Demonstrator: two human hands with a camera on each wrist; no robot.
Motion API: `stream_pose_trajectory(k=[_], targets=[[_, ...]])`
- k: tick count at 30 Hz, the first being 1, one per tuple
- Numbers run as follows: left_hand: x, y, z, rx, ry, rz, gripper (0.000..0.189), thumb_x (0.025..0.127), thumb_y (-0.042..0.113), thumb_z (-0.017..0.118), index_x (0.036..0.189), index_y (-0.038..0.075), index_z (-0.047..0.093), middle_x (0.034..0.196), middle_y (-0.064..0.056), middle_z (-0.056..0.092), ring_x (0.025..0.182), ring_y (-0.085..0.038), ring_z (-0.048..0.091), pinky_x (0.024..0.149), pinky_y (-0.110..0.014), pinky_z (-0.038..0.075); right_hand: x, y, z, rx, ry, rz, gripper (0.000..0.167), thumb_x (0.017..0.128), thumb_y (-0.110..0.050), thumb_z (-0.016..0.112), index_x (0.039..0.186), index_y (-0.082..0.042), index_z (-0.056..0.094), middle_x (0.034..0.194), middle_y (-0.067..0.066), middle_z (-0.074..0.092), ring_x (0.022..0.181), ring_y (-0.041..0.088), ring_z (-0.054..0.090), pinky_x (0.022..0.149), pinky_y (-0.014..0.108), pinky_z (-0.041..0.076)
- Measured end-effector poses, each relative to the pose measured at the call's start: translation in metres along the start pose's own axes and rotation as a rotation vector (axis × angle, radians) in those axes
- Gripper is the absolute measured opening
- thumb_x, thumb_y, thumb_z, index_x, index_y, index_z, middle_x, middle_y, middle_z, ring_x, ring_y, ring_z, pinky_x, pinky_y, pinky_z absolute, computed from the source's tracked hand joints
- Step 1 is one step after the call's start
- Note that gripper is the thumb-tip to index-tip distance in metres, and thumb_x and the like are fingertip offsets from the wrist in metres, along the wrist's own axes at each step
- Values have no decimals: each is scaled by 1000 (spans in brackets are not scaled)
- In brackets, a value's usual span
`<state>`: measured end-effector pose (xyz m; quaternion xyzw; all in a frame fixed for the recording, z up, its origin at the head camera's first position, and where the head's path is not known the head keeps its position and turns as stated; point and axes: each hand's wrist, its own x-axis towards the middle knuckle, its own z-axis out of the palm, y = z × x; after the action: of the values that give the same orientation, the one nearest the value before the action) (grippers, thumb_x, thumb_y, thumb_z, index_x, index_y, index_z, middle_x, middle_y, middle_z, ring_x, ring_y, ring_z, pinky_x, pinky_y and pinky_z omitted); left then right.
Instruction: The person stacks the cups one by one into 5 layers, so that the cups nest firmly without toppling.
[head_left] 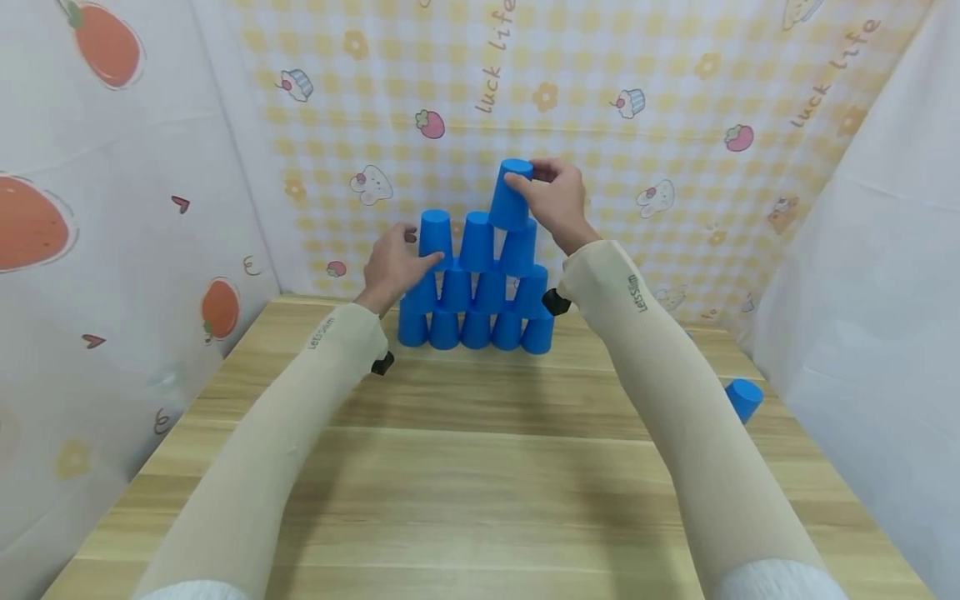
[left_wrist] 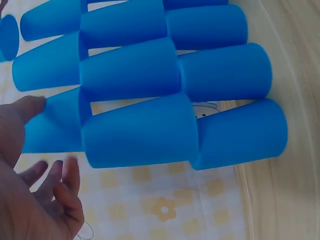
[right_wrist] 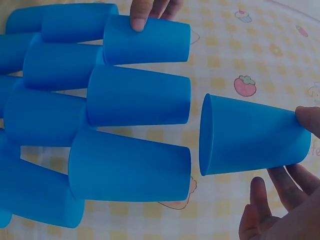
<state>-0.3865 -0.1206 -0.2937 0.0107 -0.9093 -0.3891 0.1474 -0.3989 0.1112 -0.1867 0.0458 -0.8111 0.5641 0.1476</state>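
Note:
Blue cups stand upside down in a tiered stack (head_left: 476, 329) at the back of the table, with three in the top row. My right hand (head_left: 558, 200) grips another blue cup (head_left: 510, 200) near its narrow end, thumb on one side and fingers on the other. That cup is upside down and slightly tilted; in the right wrist view, a gap shows between its rim and the top row. My left hand (head_left: 393, 262) is at the top row's left cup (head_left: 436, 237). Its thumb (left_wrist: 32, 106) rests against the cup, while its loosely bent fingers (left_wrist: 70, 175) stay just off the far side.
One more blue cup (head_left: 744, 400) lies by the right edge of the wooden table (head_left: 450, 483), partly hidden by my right forearm. A yellow checked cloth (head_left: 600, 150) hangs right behind the stack. White cloths hang at left (head_left: 135, 333) and right (head_left: 862, 333).

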Motion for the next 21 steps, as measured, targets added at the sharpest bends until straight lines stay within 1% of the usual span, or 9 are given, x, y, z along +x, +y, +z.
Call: stream_pose_trajectory(k=[5,12,14,17,21], targets=[[-7,-4,9,13,76,57,73,90,48,69,146,12,39,142,-11,50,124,-31,51,96,-52,48,5,2,3,-12,-9,6,58,85,-46,74,133,-17,60,128,0,64,114,16,60,102,34,47],[-15,-10,19,39,156,73,77,88,49,70,148,13,37,144,-11,46,124,-31,44,95,-50,45,10,6,9,-23,-23,-1,59,86,-45,74,135,-16,59,129,0,64,115,17,61,103,35,47],[-19,-10,21,41,178,84,79,88,48,71,149,12,36,146,-13,43,124,-33,42,96,-50,43,11,7,10,-28,-23,-4,59,86,-45,73,136,-16,58,129,0,63,115,17,60,103,34,46],[-25,-12,24,30,229,111,83,87,46,72,151,11,31,148,-16,36,126,-36,38,98,-53,38,13,8,10,-30,-24,-4,60,87,-45,73,137,-16,57,130,0,63,116,17,60,104,34,46],[-34,-15,29,1,301,136,86,87,43,72,152,12,25,148,-17,30,129,-36,34,102,-54,32,15,7,12,-29,-34,-12,60,87,-45,73,137,-15,57,130,1,63,116,17,61,103,33,46]])
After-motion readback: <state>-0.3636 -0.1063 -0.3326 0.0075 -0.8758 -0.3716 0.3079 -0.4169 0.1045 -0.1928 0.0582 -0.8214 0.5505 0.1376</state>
